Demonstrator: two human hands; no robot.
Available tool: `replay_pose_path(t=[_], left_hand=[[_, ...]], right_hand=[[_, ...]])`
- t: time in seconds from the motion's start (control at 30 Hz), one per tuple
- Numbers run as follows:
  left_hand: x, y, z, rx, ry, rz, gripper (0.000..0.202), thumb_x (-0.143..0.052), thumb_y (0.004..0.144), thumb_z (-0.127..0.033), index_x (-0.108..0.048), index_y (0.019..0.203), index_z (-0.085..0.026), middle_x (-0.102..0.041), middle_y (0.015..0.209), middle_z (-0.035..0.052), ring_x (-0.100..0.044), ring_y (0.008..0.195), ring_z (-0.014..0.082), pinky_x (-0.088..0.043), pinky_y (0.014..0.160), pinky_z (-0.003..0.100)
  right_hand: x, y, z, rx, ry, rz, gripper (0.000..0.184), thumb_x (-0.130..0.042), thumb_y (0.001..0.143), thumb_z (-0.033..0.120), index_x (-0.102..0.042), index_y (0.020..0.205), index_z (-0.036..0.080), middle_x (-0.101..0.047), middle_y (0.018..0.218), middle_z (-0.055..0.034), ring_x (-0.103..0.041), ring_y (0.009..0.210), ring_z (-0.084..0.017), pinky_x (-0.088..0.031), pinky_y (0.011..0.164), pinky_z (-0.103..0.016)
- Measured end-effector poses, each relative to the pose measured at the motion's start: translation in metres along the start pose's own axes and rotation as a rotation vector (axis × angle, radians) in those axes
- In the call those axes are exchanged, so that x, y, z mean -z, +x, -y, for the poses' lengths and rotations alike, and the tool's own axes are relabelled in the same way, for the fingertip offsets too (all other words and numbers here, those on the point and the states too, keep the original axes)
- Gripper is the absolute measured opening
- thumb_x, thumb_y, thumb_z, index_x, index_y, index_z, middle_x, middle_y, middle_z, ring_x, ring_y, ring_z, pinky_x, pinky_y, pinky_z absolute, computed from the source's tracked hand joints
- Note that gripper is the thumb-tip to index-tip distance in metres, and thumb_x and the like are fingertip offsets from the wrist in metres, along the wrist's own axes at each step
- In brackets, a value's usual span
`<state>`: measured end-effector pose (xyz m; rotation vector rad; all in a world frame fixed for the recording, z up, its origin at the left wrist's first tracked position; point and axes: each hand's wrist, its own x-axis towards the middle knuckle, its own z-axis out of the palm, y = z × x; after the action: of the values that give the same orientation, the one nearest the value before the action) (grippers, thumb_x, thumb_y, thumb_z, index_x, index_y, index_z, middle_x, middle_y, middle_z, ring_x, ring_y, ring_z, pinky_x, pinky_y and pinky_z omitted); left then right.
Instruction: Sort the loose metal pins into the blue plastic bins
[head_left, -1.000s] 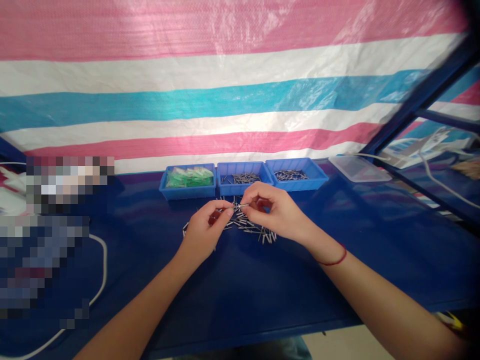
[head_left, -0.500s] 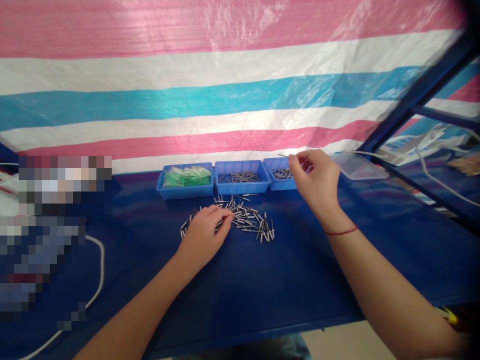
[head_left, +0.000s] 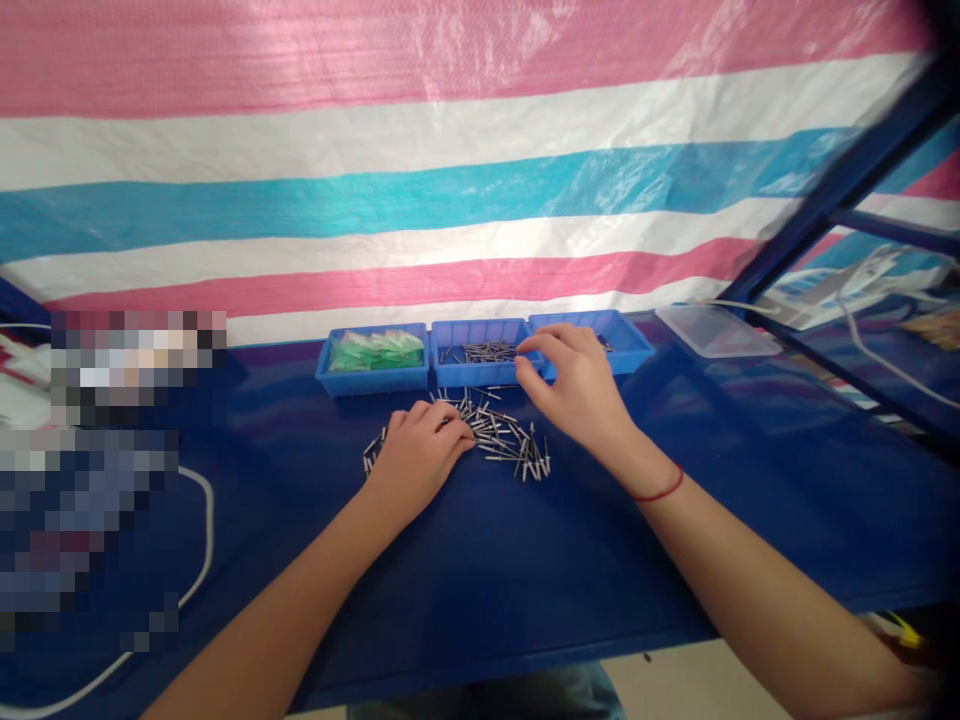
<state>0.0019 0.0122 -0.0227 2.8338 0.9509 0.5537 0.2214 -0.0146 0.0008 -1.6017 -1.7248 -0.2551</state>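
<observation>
A pile of silver blind rivets (head_left: 499, 432) lies loose on the blue tabletop. Over its left side rests my left hand (head_left: 422, 445), with thumb and fingertips drawn together against the rivets; what they pinch is hidden. My right hand (head_left: 581, 385) hovers behind the pile, in front of the middle and right bins, its thumb and forefinger apart with nothing visible between them. More rivets sit in the middle blue bin (head_left: 486, 375). The right blue bin (head_left: 634, 358) is partly covered by my right hand, and only a few rivets show inside.
A left blue bin (head_left: 375, 382) contains green-and-clear plastic packets. To the right lies a clear plastic lid (head_left: 716, 332). A white cable (head_left: 209, 525) curves across the table's left side, near a blurred-out area. A striped tarp (head_left: 450, 200) hangs behind, and a blue metal frame (head_left: 817, 200) stands at right.
My right hand has moved left and down from above the right bin, and the thin rivet it held is no longer visible. My left hand stays on the pile, its fingers shifted slightly.
</observation>
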Motion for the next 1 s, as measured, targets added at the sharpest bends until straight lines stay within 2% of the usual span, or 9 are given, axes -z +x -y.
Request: replay_pose_path(t=[0.17,0.27,0.37,0.5,0.7,0.87,1.0], left_hand=[[0.005,0.000,0.002,0.169,-0.275,-0.118,0.017,-0.046,0.094,-0.027,-0.061,0.094,-0.018,-0.063,0.096,0.0047,-0.056,0.091,0.0183,-0.041,0.078,0.030],[0.007,-0.001,0.001,0.239,-0.413,-0.160,0.018,-0.045,0.094,-0.028,-0.059,0.094,-0.017,-0.064,0.091,0.0037,-0.058,0.083,0.0162,-0.043,0.074,0.027],[0.007,-0.002,-0.002,0.275,-0.495,-0.154,0.020,-0.045,0.094,-0.031,-0.060,0.096,-0.017,-0.065,0.090,0.0031,-0.059,0.079,0.0152,-0.044,0.071,0.026],[0.009,-0.003,-0.006,0.288,-0.545,-0.131,0.022,-0.045,0.093,-0.031,-0.061,0.099,-0.017,-0.066,0.091,0.0033,-0.059,0.078,0.0151,-0.044,0.070,0.026],[0.011,-0.003,-0.009,0.269,-0.594,-0.118,0.022,-0.049,0.092,-0.031,-0.061,0.104,-0.018,-0.067,0.094,0.0026,-0.059,0.078,0.0147,-0.045,0.071,0.026],[0.009,-0.003,-0.008,0.225,-0.601,-0.195,0.017,-0.054,0.089,-0.032,-0.062,0.095,-0.018,-0.063,0.088,0.0022,-0.057,0.077,0.0140,-0.044,0.071,0.025],[0.008,-0.002,-0.005,0.235,-0.584,-0.288,0.009,-0.059,0.085,-0.027,-0.059,0.088,-0.018,-0.060,0.088,0.0018,-0.056,0.078,0.0136,-0.044,0.071,0.025]], right_hand=[[-0.004,-0.006,0.022,0.079,0.392,0.235,0.018,-0.054,0.076,0.010,-0.067,0.083,0.020,-0.070,0.088,-0.0045,-0.061,0.085,-0.019,-0.046,0.082,-0.036],[-0.007,-0.011,0.036,0.052,0.553,0.250,0.012,-0.059,0.076,0.015,-0.067,0.083,0.021,-0.070,0.088,-0.0040,-0.061,0.083,-0.018,-0.047,0.077,-0.034],[-0.008,-0.015,0.045,-0.018,0.642,0.220,0.006,-0.062,0.080,0.023,-0.067,0.082,0.021,-0.069,0.086,-0.0044,-0.060,0.078,-0.017,-0.046,0.067,-0.030],[-0.007,-0.016,0.048,-0.058,0.678,0.169,0.007,-0.062,0.082,0.026,-0.065,0.079,0.019,-0.068,0.081,-0.0040,-0.057,0.070,-0.014,-0.043,0.059,-0.028],[-0.008,-0.017,0.047,-0.004,0.686,0.148,0.005,-0.061,0.083,0.021,-0.064,0.078,0.019,-0.066,0.080,-0.0037,-0.056,0.070,-0.014,-0.043,0.060,-0.028],[-0.008,-0.017,0.048,0.083,0.703,0.149,0.007,-0.060,0.083,0.019,-0.067,0.086,0.020,-0.065,0.084,-0.0048,-0.058,0.074,-0.015,-0.048,0.065,-0.029],[-0.007,-0.016,0.044,0.135,0.658,0.133,0.011,-0.059,0.083,0.016,-0.068,0.089,0.020,-0.065,0.087,-0.0053,-0.060,0.080,-0.015,-0.050,0.071,-0.030]])
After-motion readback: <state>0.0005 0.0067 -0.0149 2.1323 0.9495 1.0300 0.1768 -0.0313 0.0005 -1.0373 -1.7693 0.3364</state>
